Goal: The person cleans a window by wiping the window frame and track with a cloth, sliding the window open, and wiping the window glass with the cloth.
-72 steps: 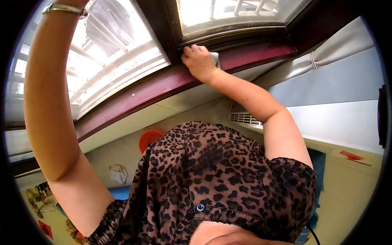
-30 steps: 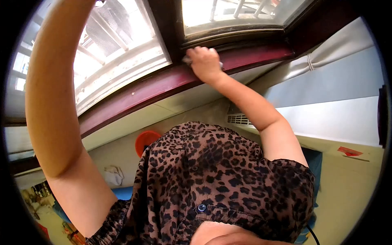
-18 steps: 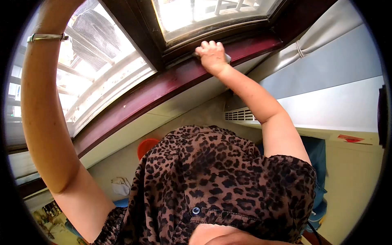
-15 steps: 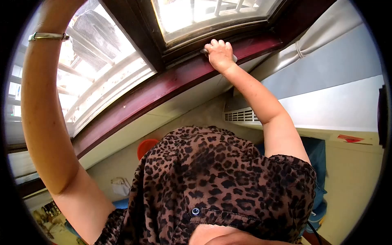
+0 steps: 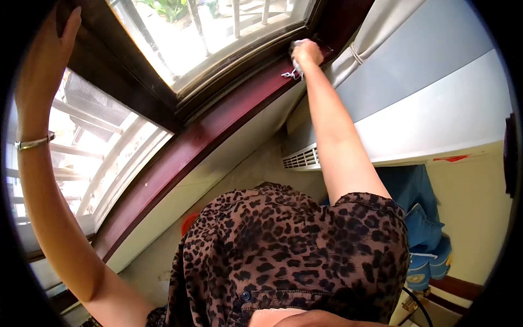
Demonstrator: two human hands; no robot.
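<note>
Along the red sill (image 5: pixel 218 122), right hand (image 5: pixel 306 53) presses a bunched cloth (image 5: pixel 295 66).

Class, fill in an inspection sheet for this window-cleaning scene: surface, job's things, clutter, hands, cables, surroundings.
Surface: dark red window sill, running along under the glass.
Job's things: pale cloth bunched at the sill's far corner, loose threads hanging from it.
Clutter: orange round thing low down, mostly hidden; blue bundle by the wall.
Hands: right hand closed on the cloth, pressed to the sill; left hand open, flat against the dark window frame, bracelet on the wrist.
Cables: dark cable at the bottom edge.
Surroundings: tied-back curtain, vent grille, railing outside.
</note>
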